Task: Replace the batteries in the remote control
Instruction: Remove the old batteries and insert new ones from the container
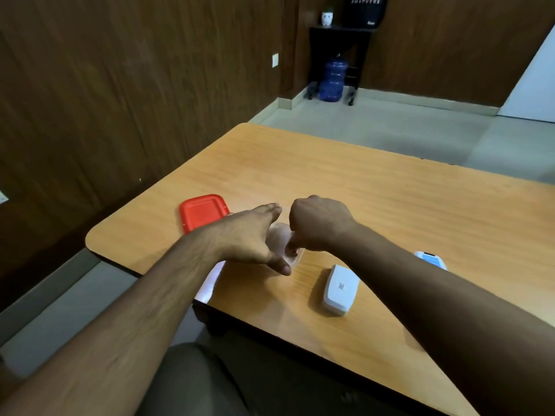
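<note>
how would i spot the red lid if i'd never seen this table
Look at the wooden table, towards its left corner. The red lid lies flat there, just beyond the left hand. It is the only red thing; the remote nearby is white.

Red lid lies on wooden table; blue water jug stands far off.

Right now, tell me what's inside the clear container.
The right hand reaches its fingertips into the clear container, touching something small and reddish. The hands cover the rest.
</note>
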A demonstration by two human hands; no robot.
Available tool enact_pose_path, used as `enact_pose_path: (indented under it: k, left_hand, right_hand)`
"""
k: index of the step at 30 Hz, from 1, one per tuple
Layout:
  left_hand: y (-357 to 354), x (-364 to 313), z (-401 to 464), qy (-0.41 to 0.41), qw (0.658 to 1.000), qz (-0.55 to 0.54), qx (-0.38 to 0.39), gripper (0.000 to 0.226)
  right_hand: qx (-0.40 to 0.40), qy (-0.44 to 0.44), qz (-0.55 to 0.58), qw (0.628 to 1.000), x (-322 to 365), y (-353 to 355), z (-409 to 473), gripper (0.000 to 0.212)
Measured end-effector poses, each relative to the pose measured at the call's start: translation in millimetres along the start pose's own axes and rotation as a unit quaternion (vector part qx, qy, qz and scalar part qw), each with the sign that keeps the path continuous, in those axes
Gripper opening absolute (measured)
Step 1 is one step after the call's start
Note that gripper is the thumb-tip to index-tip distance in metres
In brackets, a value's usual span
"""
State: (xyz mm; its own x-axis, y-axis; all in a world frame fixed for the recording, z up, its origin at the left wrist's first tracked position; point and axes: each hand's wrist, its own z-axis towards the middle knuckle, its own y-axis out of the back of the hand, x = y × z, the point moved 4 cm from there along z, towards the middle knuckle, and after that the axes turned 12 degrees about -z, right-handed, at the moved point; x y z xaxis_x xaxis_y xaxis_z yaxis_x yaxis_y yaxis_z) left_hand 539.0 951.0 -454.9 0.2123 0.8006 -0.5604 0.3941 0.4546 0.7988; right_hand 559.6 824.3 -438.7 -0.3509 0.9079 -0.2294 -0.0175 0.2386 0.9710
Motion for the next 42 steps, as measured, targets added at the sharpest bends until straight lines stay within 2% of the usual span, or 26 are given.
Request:
enact_pose_path:
  k: [4, 12, 20, 25, 29, 33, 37, 42]
  left_hand:
    - [0.7, -0.3, -0.6, -0.001, 1.000, -0.007, -0.008, 0.133]
    - [-0.9, 3.3, -1.6, 0.002, 0.999, -0.036, -0.003, 0.136]
    - [-1.1, 3.1, -2.2, 0.005, 1.000, -0.026, -0.003, 0.133]
    - [-1.6, 3.5, -3.1, 0.017, 1.000, -0.009, 0.004, 0.132]
    - [1.5, -2.4, -2.1, 0.017, 0.999, 0.048, 0.014, 0.128]
    - [7.9, -11.8, -9.3, 0.028, 0.995, 0.094, 0.011, 0.124]
    - [-5.4, -56.2, -12.9, -0.040, 0.993, 0.111, -0.027, 0.116]
    - [-72.9, -134.7, -0.4, -0.155, 0.985, 0.081, 0.003, 0.111]
  right_hand:
    - [0.011, -0.005, -0.009, 1.000, 4.9, 2.8, 2.3, 0.056]
    - [0.089, 0.002, 0.076, 0.993, 10.9, 3.5, 0.5, 0.040]
    - [0.110, 0.061, 0.070, 0.990, 9.3, 7.0, -7.6, 0.046]
    - [0.043, 0.050, 0.136, 0.989, -5.3, 13.0, -15.0, 0.024]
    - [-0.030, -0.004, 0.245, 0.969, -45.0, 18.9, -38.2, 0.030]
    - [-0.035, -0.038, 0.312, 0.949, -86.2, 6.5, -90.4, 0.024]
    - [-0.060, -0.097, 0.351, 0.929, -131.9, -13.2, -160.2, 0.016]
    - [-0.085, -0.172, 0.435, 0.880, -180.2, -44.1, -217.9, 0.008]
